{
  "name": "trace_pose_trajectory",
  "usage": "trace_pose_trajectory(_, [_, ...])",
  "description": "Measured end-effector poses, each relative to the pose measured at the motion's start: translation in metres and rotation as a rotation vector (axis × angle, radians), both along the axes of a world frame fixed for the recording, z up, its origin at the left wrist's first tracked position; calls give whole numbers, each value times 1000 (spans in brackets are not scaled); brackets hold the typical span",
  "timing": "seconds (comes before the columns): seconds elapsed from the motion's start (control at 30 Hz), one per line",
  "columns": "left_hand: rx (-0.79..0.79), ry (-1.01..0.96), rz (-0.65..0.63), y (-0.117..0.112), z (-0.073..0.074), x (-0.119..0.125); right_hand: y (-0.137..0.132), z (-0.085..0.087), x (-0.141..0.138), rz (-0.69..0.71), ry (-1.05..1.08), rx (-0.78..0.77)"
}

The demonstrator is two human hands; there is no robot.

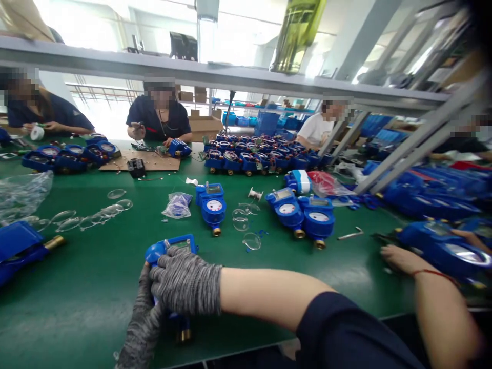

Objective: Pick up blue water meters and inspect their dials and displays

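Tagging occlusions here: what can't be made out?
Near meter, head view: middle hidden by right hand.
Left hand, head view: fingers partly hidden by right hand.
Left-edge meter, head view: cut off by picture edge.
Dial beyond the hands, head view: print too small.

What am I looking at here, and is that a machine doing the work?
No machine arm here: these are a person's own two hands in grey gloves, seen by a camera worn on the head, looking forward and down. The left hand and right hand together hold a blue meter, covering much of it. On the green table beyond lie another meter with a round dial, a small plastic bag, a white spool and a bent metal rod. At the right, a co-worker's hand belongs to someone else.
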State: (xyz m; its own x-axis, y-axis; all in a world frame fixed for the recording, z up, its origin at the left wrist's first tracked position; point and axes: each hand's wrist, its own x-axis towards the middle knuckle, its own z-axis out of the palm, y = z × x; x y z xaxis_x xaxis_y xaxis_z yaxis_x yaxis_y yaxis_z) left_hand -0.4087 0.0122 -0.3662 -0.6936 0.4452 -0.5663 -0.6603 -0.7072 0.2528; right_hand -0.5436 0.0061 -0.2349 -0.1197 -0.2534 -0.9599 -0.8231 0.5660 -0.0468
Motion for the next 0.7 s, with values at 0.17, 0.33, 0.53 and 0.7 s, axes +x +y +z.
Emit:
trace_pose_trajectory(0.17, [343,-79,-35,-17,-4,-12,51,30,25,-272,455,-393])
trace_pose_trajectory(0.33, [194,-96,-160,-22,-20,-18,143,122,19,-538,1262,-225])
trace_pose_trajectory(0.53, [-417,157,-198,-6,15,10,225,184,11,-659,1399,497])
trace_pose_trajectory(0.7, [-609,270,-74,7,22,23,239,176,14,-642,1349,490])
